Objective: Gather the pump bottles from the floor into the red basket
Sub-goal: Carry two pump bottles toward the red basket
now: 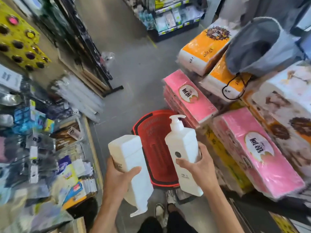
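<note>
White plastic fills both hands: my left hand (119, 179) grasps the first pump bottle (129, 158) upside down, pump pointing back toward me, with its fingers (134, 169) wrapped around the body; my right hand (200, 165) grasps the second pump bottle (182, 145) upright, nozzle on top, with its fingers (180, 163) curled around the middle.

Below and between the two sets of fingers lies the red basket (152, 130) on the floor (134, 68); both bottles hide part of it, and in the part I see there is no bottle.

To do this step well I would lower one bottle at a time; I would lay each on its side along the length of the basket; the upside-down one I would guide with care, because its pump may catch on the rim; I would release the fingers only when the bottle rests on the bottom.

My count: two pump bottles, both held, none visible on the floor; one basket; two hands; to the right of my right fingers, at least two pink tissue packs (257, 148).
</note>
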